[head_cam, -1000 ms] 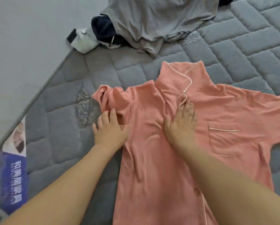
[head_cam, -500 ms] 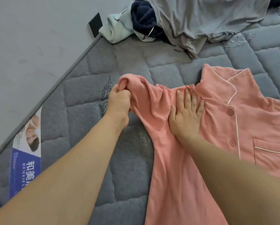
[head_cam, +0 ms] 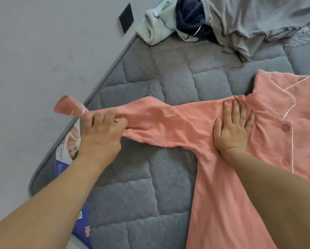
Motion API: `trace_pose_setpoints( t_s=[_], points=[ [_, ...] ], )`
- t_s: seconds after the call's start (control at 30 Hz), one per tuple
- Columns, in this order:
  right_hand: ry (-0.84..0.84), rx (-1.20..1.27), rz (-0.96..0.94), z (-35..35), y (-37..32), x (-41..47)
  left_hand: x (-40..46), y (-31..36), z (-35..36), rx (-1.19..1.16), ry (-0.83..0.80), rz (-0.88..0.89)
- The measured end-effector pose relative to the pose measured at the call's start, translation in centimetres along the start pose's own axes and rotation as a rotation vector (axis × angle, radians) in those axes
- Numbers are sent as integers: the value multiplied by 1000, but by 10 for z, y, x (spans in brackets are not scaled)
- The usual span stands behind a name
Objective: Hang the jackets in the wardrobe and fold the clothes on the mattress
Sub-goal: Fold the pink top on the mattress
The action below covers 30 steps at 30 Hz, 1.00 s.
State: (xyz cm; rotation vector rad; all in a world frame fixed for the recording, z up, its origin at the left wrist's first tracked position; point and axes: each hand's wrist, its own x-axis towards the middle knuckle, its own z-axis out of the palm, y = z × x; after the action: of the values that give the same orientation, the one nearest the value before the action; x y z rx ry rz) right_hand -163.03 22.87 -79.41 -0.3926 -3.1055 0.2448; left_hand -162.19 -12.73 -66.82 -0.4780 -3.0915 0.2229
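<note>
A salmon-pink pyjama shirt [head_cam: 269, 141] with white piping and buttons lies front up on the grey quilted mattress [head_cam: 150, 194]. Its left sleeve [head_cam: 159, 126] is stretched out sideways toward the mattress edge. My left hand [head_cam: 100, 130] grips that sleeve near the cuff, and the cuff end [head_cam: 68, 106] sticks out past my fingers over the edge. My right hand [head_cam: 233, 130] presses flat on the shirt's shoulder, fingers straight, just beside the collar.
A heap of clothes lies at the far side of the mattress: a grey garment [head_cam: 258, 22], a dark navy piece [head_cam: 188, 17] and a pale mint one [head_cam: 156, 24]. The mattress edge runs diagonally on the left beside a pale floor [head_cam: 33, 60]. A printed label [head_cam: 73, 146] sits at the edge.
My left hand has pulled the bunched sleeve out straight to the left, past the mattress edge. My right hand stayed flat on the shirt, now at the shoulder.
</note>
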Motion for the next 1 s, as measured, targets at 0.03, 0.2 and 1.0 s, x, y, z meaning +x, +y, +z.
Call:
trace_pose_setpoints(
  t_s=[0.03, 0.2, 1.0],
  points=[
    [0, 7, 6, -1, 0, 0, -7, 2, 0, 51, -266, 30],
    [23, 19, -1, 4, 3, 1, -1, 12, 15, -267, -423, -310],
    [34, 18, -2, 3, 0, 1, 11, -55, 37, 2, -89, -817]
  ],
)
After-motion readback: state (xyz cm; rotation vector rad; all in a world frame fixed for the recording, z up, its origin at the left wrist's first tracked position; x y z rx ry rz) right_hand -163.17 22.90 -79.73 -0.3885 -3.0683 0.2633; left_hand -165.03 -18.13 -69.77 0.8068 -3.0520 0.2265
